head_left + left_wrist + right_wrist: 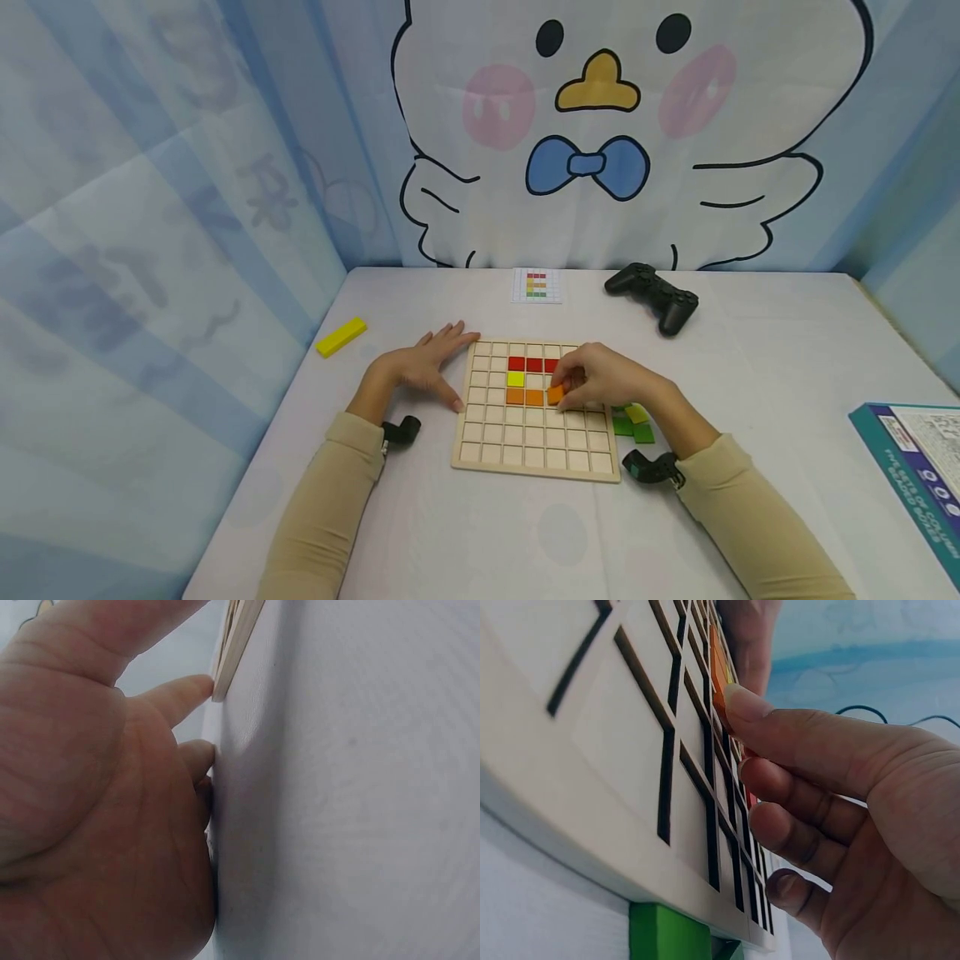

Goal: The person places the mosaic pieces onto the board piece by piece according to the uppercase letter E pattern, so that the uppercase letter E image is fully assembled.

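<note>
A wooden grid board [502, 457] lies on the table, with red tiles [534, 364], a yellow tile [515, 379] and orange tiles [524, 397] set in its squares. My right hand [606, 375] pinches an orange tile [555, 394] between thumb and finger, just right of the two orange ones. In the right wrist view the thumb presses on that tile at the grid. My left hand [427, 367] rests beside the board with fingers spread, its thumb and index finger touching the left edge. Its palm [105, 825] faces the board in the left wrist view.
Green tiles [642, 433] and a yellow one lie against the board's right side. A yellow bar [341, 337] is at the far left. Behind the board are a pattern card [536, 286] and a black game controller [652, 297]. A teal box [911, 475] sits at the right edge.
</note>
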Demonstrator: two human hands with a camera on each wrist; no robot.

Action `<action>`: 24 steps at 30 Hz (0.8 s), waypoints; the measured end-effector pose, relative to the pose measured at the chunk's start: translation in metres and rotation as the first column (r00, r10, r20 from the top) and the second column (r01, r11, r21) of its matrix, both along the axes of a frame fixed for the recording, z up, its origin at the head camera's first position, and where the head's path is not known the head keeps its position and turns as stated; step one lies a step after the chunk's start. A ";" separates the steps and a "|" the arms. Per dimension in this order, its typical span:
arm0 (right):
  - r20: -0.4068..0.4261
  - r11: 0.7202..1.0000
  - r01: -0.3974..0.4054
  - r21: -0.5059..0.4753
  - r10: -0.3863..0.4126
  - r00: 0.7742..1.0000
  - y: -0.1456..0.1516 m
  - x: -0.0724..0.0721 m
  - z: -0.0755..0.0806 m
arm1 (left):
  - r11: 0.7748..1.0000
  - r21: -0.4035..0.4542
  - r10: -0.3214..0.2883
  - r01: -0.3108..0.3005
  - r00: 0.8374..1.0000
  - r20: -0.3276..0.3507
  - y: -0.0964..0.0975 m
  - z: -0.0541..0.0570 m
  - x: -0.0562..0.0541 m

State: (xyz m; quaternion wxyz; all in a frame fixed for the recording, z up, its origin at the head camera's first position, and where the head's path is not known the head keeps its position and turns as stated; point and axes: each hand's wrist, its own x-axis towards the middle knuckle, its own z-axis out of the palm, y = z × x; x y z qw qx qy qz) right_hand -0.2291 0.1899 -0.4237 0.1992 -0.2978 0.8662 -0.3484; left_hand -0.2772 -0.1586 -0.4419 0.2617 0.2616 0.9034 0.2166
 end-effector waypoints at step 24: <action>0.003 1.000 -0.018 -0.004 0.018 1.000 -0.003 0.002 -0.001 | 1.000 0.005 0.003 -0.003 1.000 -0.010 -0.001 -0.001 0.001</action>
